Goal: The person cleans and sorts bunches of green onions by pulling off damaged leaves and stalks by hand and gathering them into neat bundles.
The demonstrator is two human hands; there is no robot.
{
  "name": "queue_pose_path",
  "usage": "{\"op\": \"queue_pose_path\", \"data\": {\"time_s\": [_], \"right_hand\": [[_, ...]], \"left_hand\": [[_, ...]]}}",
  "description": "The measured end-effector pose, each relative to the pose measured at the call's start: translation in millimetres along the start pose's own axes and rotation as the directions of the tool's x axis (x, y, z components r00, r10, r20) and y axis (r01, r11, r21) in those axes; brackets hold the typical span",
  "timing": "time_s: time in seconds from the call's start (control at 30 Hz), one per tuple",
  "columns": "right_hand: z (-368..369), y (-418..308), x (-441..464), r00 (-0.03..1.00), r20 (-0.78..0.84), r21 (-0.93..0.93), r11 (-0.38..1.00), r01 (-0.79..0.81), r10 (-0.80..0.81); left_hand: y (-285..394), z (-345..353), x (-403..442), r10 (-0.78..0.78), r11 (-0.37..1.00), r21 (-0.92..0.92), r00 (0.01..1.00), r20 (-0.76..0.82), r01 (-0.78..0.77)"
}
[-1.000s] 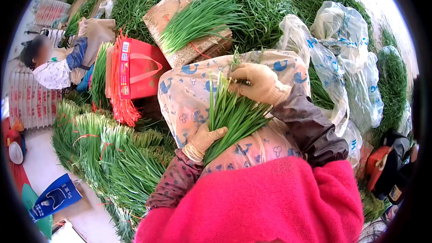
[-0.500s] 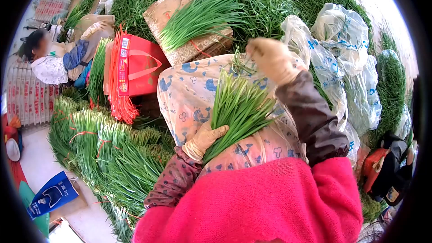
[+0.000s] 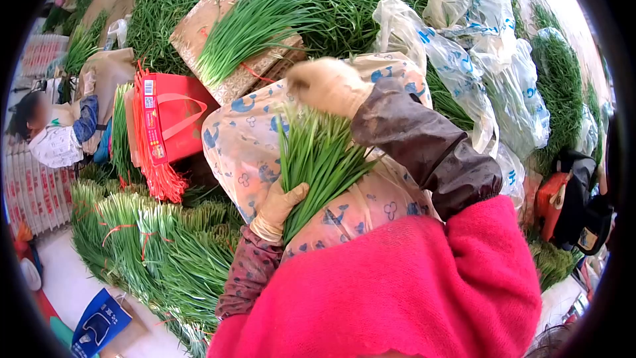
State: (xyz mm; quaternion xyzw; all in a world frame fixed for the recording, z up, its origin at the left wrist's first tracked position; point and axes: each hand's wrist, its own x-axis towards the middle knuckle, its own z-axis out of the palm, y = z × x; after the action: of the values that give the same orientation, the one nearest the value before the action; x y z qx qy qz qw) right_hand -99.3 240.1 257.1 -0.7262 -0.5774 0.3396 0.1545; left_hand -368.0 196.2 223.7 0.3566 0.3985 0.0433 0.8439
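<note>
My left hand [image 3: 278, 212], in a pale glove, is closed round the lower part of a bunch of garlic chives [image 3: 328, 166]. The bunch rests on my lap, over a patterned plastic apron [image 3: 228, 136], with its pale cut ends pointing away from me. Just above those ends is my right hand [image 3: 328, 86], gloved too. Its fingers are smeared by motion, so whether they grip anything cannot be made out. Beyond my knees, a spread of chives [image 3: 258, 26] lies on a brown patterned box [image 3: 199, 30], with a red tie under it.
To the left stands a red bag [image 3: 185, 119] hung with red ties [image 3: 152, 159]. Tied chive bundles [image 3: 146, 238] are stacked nearer me. A heap of loose chives [image 3: 371, 0] spreads behind; plastic bags [image 3: 477, 40] sit at right. Another person [image 3: 56, 136] sits far left.
My right hand has moved left, from beyond the bunch's right side to over its pale ends. My left hand keeps its hold on the chives. The whole view has shifted somewhat.
</note>
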Motion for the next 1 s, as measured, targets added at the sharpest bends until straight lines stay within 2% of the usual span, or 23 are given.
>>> {"op": "queue_pose_path", "data": {"time_s": [0.03,0.1,0.13,0.17,0.23,0.3,0.37,0.4,0.47,0.5,0.57,0.6,0.67,0.7,0.73,0.77,0.8,0.83,0.9,0.97,1.0], "right_hand": [[-7.8,8.1,9.5,0.996,-0.068,-0.036,0.997,-0.065,0.062],[-28.1,35.8,0.4,0.942,-0.254,0.334,0.934,-0.126,0.218],[-44.8,49.4,-12.2,0.971,-0.14,0.45,0.886,-0.114,0.196],[-59.6,64.6,-26.2,0.988,-0.026,0.557,0.823,-0.114,0.154],[-62.3,94.9,-58.5,1.0,0.005,0.467,0.884,-0.011,0.01],[-60.5,87.3,-94.4,0.975,0.212,0.351,0.927,-0.132,0.058],[-32.4,91.0,-122.7,0.978,0.166,0.142,0.985,0.101,-0.124],[-20.0,85.2,-130.1,0.976,0.183,0.144,0.985,0.095,-0.12],[-1.4,64.3,-133.1,0.973,0.192,0.144,0.985,0.099,-0.126],[5.6,51.4,-129.9,0.973,0.188,0.14,0.984,0.111,-0.136],[19.3,38.5,-121.5,0.971,0.188,0.502,0.864,0.034,-0.147],[49.1,46.3,-107.7,0.971,-0.019,0.617,0.761,0.199,-0.239],[66.8,39.1,-88.4,0.921,-0.233,0.684,0.621,0.384,-0.313],[53.7,23.5,-86.2,0.95,-0.174,0.91,0.326,0.256,-0.261],[46.6,13.6,-83.3,0.968,-0.088,0.996,-0.017,0.086,-0.233],[46.3,10.6,-78.1,0.965,-0.083,0.997,-0.013,0.082,-0.248],[45.5,8.6,-72.9,0.966,-0.07,0.994,-0.104,0.045,-0.251],[44.5,6.7,-68.9,0.966,-0.054,0.981,-0.194,0.004,-0.252],[38.4,3.9,-64.4,0.958,-0.028,0.978,-0.206,-0.033,-0.286],[35.8,7.3,-57.7,0.915,0.07,0.99,-0.084,-0.113,-0.396],[26.1,-2.3,-60.4,0.919,0.09,0.992,-0.05,-0.118,-0.385]], "left_hand": [[-0.7,-0.3,-1.5,-0.002,1.0,0.0,1.0,0.002,0.002],[-1.6,-2.8,-3.0,0.071,0.997,0.004,0.997,-0.021,-0.071],[-3.3,-7.4,-4.0,0.1,0.992,0.079,0.995,-0.022,-0.098],[-5.6,-8.3,-5.1,0.101,0.992,0.075,0.995,-0.024,-0.099],[-8.3,-10.2,-6.5,0.158,0.986,-0.033,0.986,-0.06,-0.161],[-9.0,-17.0,-7.8,0.173,0.985,-0.014,0.984,-0.049,-0.173],[-8.1,-18.3,-10.2,0.19,0.982,0.001,0.981,-0.034,-0.19],[-11.2,-21.7,-10.7,0.192,0.981,0.007,0.981,-0.036,-0.192],[-17.1,-31.9,-9.2,0.077,0.993,-0.085,0.994,-0.073,-0.083],[-10.9,-24.1,-9.6,0.086,0.993,-0.073,0.993,-0.077,-0.092],[7.3,-5.0,-12.5,0.275,0.961,0.016,0.956,-0.102,-0.275],[16.8,-1.6,-13.8,0.341,0.939,0.077,0.935,-0.095,-0.335],[15.1,-7.7,-8.5,0.459,0.877,0.232,0.876,-0.144,-0.421],[18.4,-4.3,-10.7,0.439,0.876,0.289,0.887,-0.143,-0.386],[21.5,-1.0,-12.8,0.418,0.87,0.346,0.898,-0.141,-0.351],[24.6,2.3,-14.8,0.396,0.86,0.402,0.907,-0.139,-0.314],[29.4,7.5,-16.8,0.289,0.784,0.597,0.951,-0.108,-0.17],[34.8,13.9,-18.5,0.168,0.65,0.759,0.98,-0.105,-0.03],[44.8,25.4,-17.4,0.139,0.672,0.74,0.983,-0.121,-0.004],[47.1,27.8,-16.1,0.123,0.565,0.823,0.992,-0.017,-0.056],[41.1,29.4,-15.1,0.195,0.571,0.813,0.981,0.0,-0.113]]}}
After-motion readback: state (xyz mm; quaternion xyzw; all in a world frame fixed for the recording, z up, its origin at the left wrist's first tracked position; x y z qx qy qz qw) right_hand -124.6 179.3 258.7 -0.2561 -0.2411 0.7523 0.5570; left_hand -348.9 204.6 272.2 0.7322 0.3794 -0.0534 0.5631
